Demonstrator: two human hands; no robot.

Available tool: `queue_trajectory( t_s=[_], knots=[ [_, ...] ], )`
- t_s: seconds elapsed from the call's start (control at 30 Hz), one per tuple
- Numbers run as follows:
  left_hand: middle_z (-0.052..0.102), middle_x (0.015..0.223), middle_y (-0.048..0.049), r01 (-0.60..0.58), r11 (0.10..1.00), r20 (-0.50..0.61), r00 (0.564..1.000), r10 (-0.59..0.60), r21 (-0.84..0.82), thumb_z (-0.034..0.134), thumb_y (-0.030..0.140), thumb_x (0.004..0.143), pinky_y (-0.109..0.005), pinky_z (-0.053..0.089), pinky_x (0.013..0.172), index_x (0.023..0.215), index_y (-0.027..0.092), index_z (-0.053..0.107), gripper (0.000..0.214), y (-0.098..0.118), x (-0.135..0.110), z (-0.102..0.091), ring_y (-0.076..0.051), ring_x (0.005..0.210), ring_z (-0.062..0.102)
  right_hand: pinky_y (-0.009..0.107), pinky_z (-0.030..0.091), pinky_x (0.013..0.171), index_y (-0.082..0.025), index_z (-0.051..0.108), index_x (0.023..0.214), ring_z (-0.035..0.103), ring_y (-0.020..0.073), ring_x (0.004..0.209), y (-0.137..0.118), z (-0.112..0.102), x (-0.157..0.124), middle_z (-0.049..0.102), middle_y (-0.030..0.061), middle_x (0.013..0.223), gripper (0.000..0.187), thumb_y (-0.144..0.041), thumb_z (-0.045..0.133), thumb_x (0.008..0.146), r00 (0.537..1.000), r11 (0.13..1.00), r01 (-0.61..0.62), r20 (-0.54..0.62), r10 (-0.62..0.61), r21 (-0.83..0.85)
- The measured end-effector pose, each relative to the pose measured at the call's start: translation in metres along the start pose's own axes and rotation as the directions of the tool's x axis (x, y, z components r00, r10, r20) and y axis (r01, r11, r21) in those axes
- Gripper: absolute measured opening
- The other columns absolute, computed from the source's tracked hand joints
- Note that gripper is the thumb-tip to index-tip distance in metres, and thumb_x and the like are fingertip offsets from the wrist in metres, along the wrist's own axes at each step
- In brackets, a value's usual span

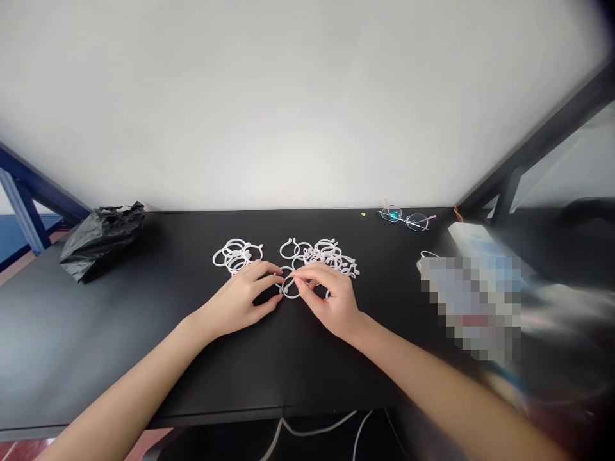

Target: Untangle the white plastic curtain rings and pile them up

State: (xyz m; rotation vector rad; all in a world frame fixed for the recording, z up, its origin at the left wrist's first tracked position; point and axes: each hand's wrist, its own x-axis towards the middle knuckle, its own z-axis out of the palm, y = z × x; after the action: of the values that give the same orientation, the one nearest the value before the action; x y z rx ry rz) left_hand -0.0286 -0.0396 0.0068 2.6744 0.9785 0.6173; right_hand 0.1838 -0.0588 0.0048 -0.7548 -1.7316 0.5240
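Note:
A white plastic ring (291, 297) with a small knobbed end is between my two hands, low over the black table. My left hand (243, 294) has its thumb and a fingertip on the ring's left edge. With thumb and index finger, my right hand (331, 296) pinches the upper right part of it. Behind my right hand lies a loose heap of similar white rings (329, 251), partly covered by the fingers. A smaller group of white rings (235, 246) rests just beyond my left hand.
A crumpled black plastic bag (103, 237) sits at the left back of the table (211, 378). Eyeglasses (404, 218) lie near the wall at the back right. A white box (473, 240) and a blurred-out item (466, 307) are on the right. Cables (317, 432) hang below the front edge.

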Motion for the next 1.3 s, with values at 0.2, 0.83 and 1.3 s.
queue_trajectory(
  t_s=[0.2, 0.83, 1.3],
  knots=[
    [0.066, 0.110, -0.0106, -0.004, 1.000, 0.027, 1.000, 0.005, -0.024, 0.051, 0.022, 0.097, -0.039, 0.052, 0.086, 0.113, 0.018, 0.065, 0.022, -0.001, 0.001, 0.002, -0.023, 0.098, 0.061, 0.026, 0.056, 0.056, -0.018, 0.069, 0.094, 0.064, 0.0147, 0.074, 0.001, 0.000, -0.001, 0.070, 0.0056, 0.083, 0.015, -0.010, 0.057, 0.090, 1.000, 1.000, -0.002, 0.004, 0.002, 0.002],
    [0.066, 0.102, -0.0068, 0.031, 0.972, -0.107, 0.993, -0.057, -0.233, 0.054, 0.021, 0.097, -0.031, 0.054, 0.082, 0.104, 0.020, 0.066, 0.014, 0.003, 0.001, 0.001, -0.018, 0.092, 0.064, 0.026, 0.057, 0.056, -0.018, 0.070, 0.093, 0.065, 0.0145, 0.072, 0.000, 0.000, -0.001, 0.071, 0.0057, 0.083, 0.015, -0.012, 0.056, 0.091, 1.000, 1.000, 0.007, 0.004, -0.007, -0.016],
    [0.070, 0.085, -0.0036, 0.163, 0.761, -0.120, 0.946, -0.302, -0.628, 0.072, 0.029, 0.085, -0.030, 0.064, 0.077, 0.086, 0.017, 0.068, 0.012, 0.009, 0.004, -0.001, -0.016, 0.078, 0.070, 0.023, 0.060, 0.055, -0.020, 0.067, 0.105, 0.065, 0.0130, 0.073, 0.006, 0.003, -0.004, 0.069, 0.0059, 0.093, 0.024, -0.010, 0.059, 0.085, 0.996, 1.000, 0.008, 0.093, -0.009, 0.011]
  ],
)
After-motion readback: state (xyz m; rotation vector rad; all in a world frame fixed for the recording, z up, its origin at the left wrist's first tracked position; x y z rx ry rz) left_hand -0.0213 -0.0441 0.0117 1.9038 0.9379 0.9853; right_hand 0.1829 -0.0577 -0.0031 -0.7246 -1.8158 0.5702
